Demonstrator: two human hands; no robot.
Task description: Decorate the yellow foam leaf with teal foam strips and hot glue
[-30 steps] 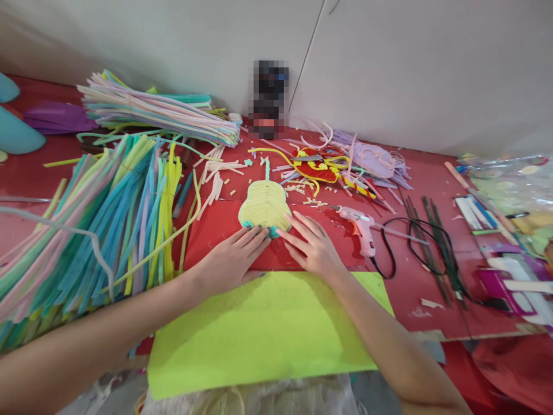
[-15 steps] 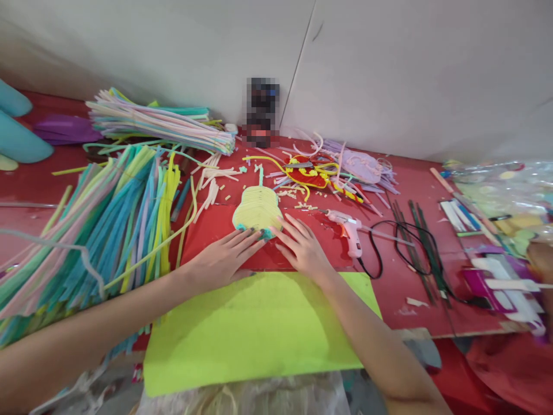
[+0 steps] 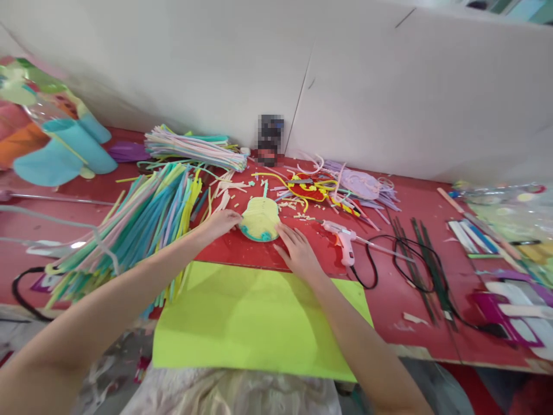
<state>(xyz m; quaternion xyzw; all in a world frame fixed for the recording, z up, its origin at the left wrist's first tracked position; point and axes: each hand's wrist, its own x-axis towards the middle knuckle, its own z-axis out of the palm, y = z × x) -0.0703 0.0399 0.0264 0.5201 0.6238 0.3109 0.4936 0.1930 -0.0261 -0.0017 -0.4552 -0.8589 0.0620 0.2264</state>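
A pale yellow piece made of fuzzy pipe cleaners, shaped like a small cake with a teal stem on top and teal trim along its lower edge, lies flat on the red table. At its left edge, my left hand has its fingers drawn together and grips the rim. My right hand rests by the lower right edge, fingers stretched and apart, with fingertips touching the piece. A lime-green sheet spreads below both hands at the table's front edge.
A pink glue gun with a black cord lies to the right. Bundles of pastel pipe cleaners fill the left. Yellow, red and lilac pipe-cleaner pieces and clippings lie behind. Dark green stems are farther right. A grey wall backs the table.
My left hand has moved from the front of the piece to its left edge, uncovering the teal trim. My right hand stays at the right edge. The camera view has shifted.
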